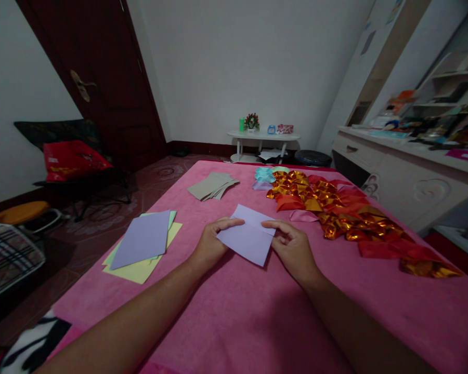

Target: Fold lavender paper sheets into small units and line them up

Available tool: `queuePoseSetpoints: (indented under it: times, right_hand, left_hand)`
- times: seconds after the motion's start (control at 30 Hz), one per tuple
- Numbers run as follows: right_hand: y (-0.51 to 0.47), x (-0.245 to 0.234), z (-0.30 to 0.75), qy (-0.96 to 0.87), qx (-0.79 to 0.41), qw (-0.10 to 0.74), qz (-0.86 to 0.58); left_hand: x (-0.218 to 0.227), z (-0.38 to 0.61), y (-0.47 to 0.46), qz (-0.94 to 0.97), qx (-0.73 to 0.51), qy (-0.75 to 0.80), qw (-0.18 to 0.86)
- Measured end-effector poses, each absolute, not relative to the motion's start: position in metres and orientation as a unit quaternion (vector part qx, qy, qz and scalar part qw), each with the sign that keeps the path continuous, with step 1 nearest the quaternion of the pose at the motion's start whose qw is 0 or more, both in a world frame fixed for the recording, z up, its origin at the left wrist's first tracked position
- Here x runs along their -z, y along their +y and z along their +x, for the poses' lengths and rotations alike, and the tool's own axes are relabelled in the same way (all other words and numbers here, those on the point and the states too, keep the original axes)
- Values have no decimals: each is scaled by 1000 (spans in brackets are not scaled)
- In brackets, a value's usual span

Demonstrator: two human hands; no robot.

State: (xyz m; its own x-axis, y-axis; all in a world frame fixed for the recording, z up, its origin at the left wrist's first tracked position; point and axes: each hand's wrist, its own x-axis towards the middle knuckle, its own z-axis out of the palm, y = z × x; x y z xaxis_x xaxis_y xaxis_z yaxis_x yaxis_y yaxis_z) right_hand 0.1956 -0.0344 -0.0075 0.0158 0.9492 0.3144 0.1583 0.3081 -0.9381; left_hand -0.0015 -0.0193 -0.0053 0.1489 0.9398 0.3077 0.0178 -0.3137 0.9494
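Lilac paper (249,239) in hands (215,240) (295,245), grey sheets (211,187) beyond, gold pieces (327,198) (crowded)

Part of the left hand (214,241) is hidden behind the pale purple paper sheet (251,239). Multicoloured clutter (432,138) on the long white dresser (409,182) is too blurry to ID, and the right edge chops the dresser off.

lilac paper (247,241) | creased across | askew | between both hands' fingers (233,222)

Dim light covers the pale wall (234,62), 1 dark red door (115,78), 1 small white table (253,136) and reddish floor (159,189).
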Motion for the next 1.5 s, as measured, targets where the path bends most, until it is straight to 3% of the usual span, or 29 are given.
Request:
queuePoseSetpoints:
  times: [0.9, 1.5]
  right_hand:
    - [-32, 8, 198, -594, -327, 557, -478]
    - [-31, 9, 204, -539, -401, 591, -447]
  left_hand:
    - [9, -4, -17, 615, -521, 388, 447]
    - [6, -2, -19, 626, -513, 387, 442]
